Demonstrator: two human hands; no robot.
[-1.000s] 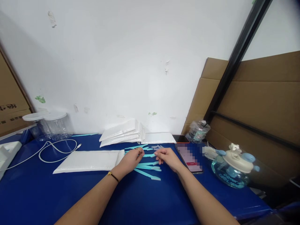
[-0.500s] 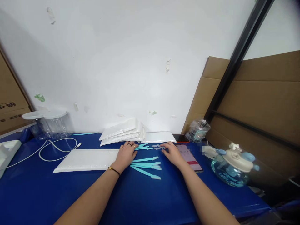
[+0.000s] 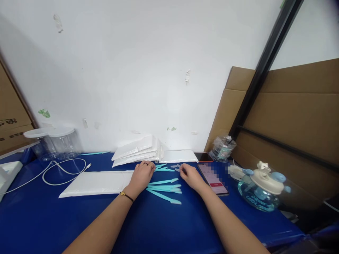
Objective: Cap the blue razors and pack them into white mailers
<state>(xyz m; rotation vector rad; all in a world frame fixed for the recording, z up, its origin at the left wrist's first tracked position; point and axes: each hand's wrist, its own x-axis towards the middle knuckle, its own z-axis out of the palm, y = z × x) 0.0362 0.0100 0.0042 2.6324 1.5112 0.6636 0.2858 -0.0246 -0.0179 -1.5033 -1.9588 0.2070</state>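
Note:
My left hand [image 3: 143,174], with rings on it, rests palm down at the handle ends of several turquoise eyebrow razors [image 3: 162,168]. Its fingers are curled closed, and what lies under them is hidden. More turquoise eyebrow razors [image 3: 165,187] fan out on the blue table just below, their tips pointing right. My right hand [image 3: 190,175] has thumb and forefinger pinched together at a few small, translucent blade caps [image 3: 175,167]. One cap appears to be between the fingertips, though they partly cover it.
A flat white padded mailer [image 3: 95,183] lies left of my hands, and a stack of mailers [image 3: 137,151] is against the wall. A phone [image 3: 214,180] and a water bottle [image 3: 261,190] stand right. A white cable [image 3: 63,173] and clear jars [image 3: 62,144] are left.
My right thumb and forefinger have closed from a spread pose into a pinch at the blade caps. My left fingers have drawn in, and the view has shifted slightly.

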